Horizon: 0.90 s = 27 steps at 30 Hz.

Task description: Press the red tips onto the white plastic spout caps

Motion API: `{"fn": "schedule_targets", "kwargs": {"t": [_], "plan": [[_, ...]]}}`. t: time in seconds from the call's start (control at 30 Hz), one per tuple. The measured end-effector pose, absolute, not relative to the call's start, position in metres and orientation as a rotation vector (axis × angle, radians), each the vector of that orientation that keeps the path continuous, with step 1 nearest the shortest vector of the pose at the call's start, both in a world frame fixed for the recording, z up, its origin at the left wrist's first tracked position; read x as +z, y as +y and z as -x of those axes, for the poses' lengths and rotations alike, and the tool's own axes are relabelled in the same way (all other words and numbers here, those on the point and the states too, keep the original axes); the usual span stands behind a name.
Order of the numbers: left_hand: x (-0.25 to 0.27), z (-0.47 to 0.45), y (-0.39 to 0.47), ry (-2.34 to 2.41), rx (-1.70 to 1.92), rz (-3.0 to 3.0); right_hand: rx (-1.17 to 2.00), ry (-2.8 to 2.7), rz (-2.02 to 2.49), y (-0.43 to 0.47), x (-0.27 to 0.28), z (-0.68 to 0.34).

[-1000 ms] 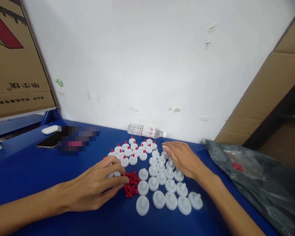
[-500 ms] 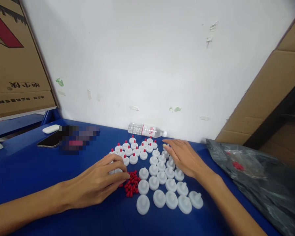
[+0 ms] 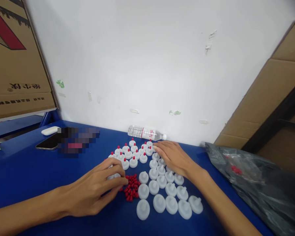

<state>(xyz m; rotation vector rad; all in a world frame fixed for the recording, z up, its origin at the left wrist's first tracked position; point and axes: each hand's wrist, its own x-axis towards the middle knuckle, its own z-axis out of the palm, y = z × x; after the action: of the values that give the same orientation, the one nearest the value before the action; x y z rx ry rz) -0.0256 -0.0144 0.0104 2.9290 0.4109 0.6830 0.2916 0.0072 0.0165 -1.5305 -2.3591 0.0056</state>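
Observation:
My left hand (image 3: pixel 100 185) is curled at the left side of a pile of small red caps (image 3: pixel 131 188). Its thumb and index finger come together at the pile, and what lies between them is hidden. Over the far right of the white round discs with nozzles (image 3: pixel 161 181) reaches my right hand (image 3: pixel 175 157). Thumb and index finger close in on a disc (image 3: pixel 153 148) at the back, covering its tip. Beyond the pile stand several white discs with red caps on their nozzles (image 3: pixel 133 162). A few more discs are partly hidden behind my left fingers.
A clear plastic bottle (image 3: pixel 147 132) lies along the white wall. At the left are a phone (image 3: pixel 48 143) and a white case (image 3: pixel 50 130). On the right, a dark plastic bag (image 3: pixel 255 190) carries a clear bag with red pieces. Cardboard (image 3: pixel 258 101) leans behind it.
My right hand has moved left, from an uncapped disc to one at the back edge of the red-capped group. My left hand stays at the red caps. The view has shifted slightly.

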Motion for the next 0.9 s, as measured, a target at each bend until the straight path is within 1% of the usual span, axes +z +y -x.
{"fn": "schedule_targets", "kwargs": {"t": [0.2, 0.33, 0.43, 0.5, 0.57, 0.7, 0.77, 0.9], "plan": [[0.011, 0.028, -0.016, 0.397, 0.73, -2.928, 0.063, -2.427, 1.499, 0.022, 0.017, -0.281], [0.01, 0.03, -0.016, 0.5, 0.882, -2.912, -0.022, -2.383, 1.44, 0.018, 0.041, -0.277], [0.012, 0.03, -0.016, 0.674, 1.084, -2.87, -0.151, -2.245, 1.382, 0.007, 0.059, -0.269], [0.013, 0.03, -0.016, 0.785, 1.168, -2.822, -0.267, -2.177, 1.241, -0.003, 0.064, -0.26], [0.015, 0.029, -0.016, 0.873, 1.186, -2.78, -0.405, -2.199, 1.042, -0.013, 0.062, -0.246], [0.014, 0.03, -0.014, 0.891, 1.168, -2.779, -0.824, -2.373, 0.604, -0.026, 0.053, -0.211], [0.012, 0.031, -0.011, 0.848, 1.173, -2.807, -0.879, -2.378, 0.509, -0.027, 0.052, -0.197], [0.012, 0.031, -0.006, 0.779, 1.216, -2.839, -0.881, -2.356, 0.466, -0.024, 0.051, -0.183]]}}
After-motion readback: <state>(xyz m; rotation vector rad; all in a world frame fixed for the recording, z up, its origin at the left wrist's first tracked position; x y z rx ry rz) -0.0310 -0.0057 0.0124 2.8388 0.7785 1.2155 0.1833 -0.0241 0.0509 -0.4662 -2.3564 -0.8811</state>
